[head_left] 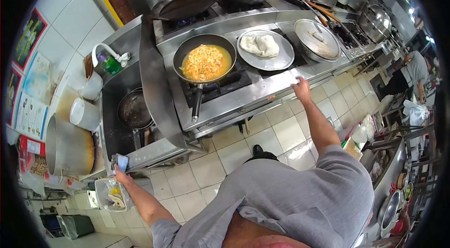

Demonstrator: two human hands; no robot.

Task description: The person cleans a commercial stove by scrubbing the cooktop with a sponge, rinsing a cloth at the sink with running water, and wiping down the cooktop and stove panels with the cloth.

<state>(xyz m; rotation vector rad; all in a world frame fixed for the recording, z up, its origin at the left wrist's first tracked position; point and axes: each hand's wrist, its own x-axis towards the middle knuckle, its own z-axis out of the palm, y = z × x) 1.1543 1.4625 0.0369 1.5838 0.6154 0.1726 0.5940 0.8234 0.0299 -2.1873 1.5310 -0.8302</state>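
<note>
On the left, my left hand (123,177) is closed round a phone (120,161) beside the sink's front edge. My right hand (300,86) is at the stove's front edge (281,84), its fingers together on something small and white that I cannot make out. Between the hands, a frying pan (205,58) with an orange, chunky food mixture in liquid stands on a burner, its black handle pointing toward me. Right of it lies a round metal lid or tray (281,60) with a folded white cloth (260,46) on top.
A lidded pot (318,40) stands right of the tray, and two wide pans (185,4) sit behind. The sink (117,89) holds a dark pan (135,109). A plastic container (112,194) is below my left hand. Another person (414,72) is at far right.
</note>
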